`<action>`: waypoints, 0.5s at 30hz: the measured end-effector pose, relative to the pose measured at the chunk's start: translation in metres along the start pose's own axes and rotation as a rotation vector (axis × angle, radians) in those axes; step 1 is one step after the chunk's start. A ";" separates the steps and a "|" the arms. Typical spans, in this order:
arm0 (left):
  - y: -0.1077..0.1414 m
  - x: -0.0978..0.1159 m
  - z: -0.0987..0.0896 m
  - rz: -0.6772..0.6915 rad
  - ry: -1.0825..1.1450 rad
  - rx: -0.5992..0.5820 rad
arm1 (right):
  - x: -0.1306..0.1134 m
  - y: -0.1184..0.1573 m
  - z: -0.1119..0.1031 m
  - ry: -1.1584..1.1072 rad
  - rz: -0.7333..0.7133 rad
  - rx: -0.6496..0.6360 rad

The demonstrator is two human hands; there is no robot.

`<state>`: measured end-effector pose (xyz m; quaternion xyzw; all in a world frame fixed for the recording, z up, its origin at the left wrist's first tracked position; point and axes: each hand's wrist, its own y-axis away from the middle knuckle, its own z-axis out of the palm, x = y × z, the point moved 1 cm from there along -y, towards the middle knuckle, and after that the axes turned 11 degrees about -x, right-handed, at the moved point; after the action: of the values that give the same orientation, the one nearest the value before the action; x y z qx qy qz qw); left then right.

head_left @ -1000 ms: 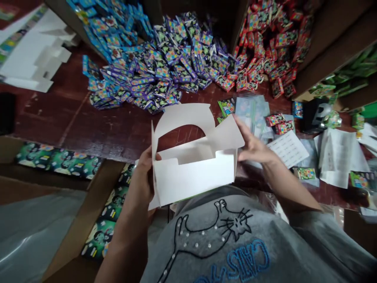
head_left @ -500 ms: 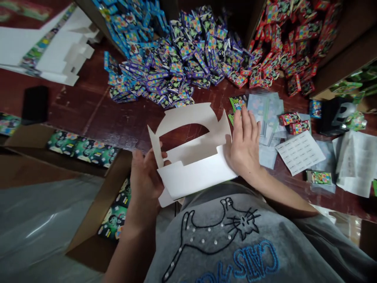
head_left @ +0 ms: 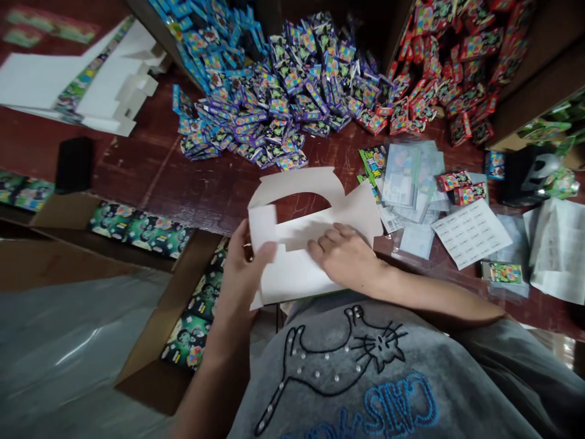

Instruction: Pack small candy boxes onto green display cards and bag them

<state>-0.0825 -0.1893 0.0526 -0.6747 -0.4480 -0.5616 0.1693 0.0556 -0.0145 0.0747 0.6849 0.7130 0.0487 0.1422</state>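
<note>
A half-folded white cardboard box point(head_left: 286, 277) sits at the table edge in front of my body, its inside facing up. An arched flap with a cut-out rises along its far side. My left hand point(head_left: 242, 262) grips the box's left end, the thumb pressing a small end flap turned inward. Over the front wall lies my right hand point(head_left: 350, 256), fingers bent over the edge into the box; the fingertips are partly hidden. On the right, the end flap stands spread outward. Beyond the box is a heap of small purple candy packets point(head_left: 274, 110).
Blue packets point(head_left: 214, 42) and red packets point(head_left: 443, 79) pile up at the back. Flat white cartons point(head_left: 105, 79) and a black phone-like object point(head_left: 74, 164) lie left. Plastic sleeves point(head_left: 406, 177) and a label sheet point(head_left: 470, 235) lie right. An open brown carton point(head_left: 141, 341) holds green-printed packs.
My right hand has moved left from the box's right end onto its front wall. At the left end, a flap has been folded inward under my left thumb. The view has shifted slightly.
</note>
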 end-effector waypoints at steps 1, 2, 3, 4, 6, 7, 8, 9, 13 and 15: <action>0.002 0.000 0.003 0.010 -0.197 0.061 | -0.003 0.001 -0.003 -0.022 -0.023 0.032; 0.003 0.001 0.007 0.017 -0.371 0.117 | -0.005 0.006 -0.008 -0.058 -0.076 0.074; 0.004 0.002 0.011 0.012 -0.506 0.148 | -0.004 0.013 -0.013 -0.105 -0.159 0.121; 0.005 0.003 0.015 -0.004 -0.600 0.151 | 0.000 0.022 -0.019 -0.166 -0.243 0.178; 0.004 0.004 0.020 -0.060 -0.685 0.129 | 0.023 0.043 -0.027 -0.313 -0.301 0.299; 0.003 0.003 0.020 -0.082 -0.691 0.114 | 0.040 0.051 -0.029 -0.392 -0.223 0.364; 0.002 0.002 0.020 -0.085 -0.673 0.101 | 0.059 0.057 -0.028 -0.458 -0.094 0.415; 0.000 0.000 0.018 -0.068 -0.632 0.085 | 0.078 0.059 -0.024 -0.518 0.026 0.455; -0.008 -0.004 0.009 0.093 -0.327 -0.054 | 0.116 0.031 0.011 -0.718 -0.032 0.267; -0.009 -0.004 0.004 0.122 -0.180 -0.102 | 0.111 0.012 0.030 -0.810 -0.060 0.196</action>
<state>-0.0867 -0.1831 0.0454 -0.7563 -0.3901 -0.5095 0.1276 0.0729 0.0925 0.0345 0.6379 0.6202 -0.2970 0.3467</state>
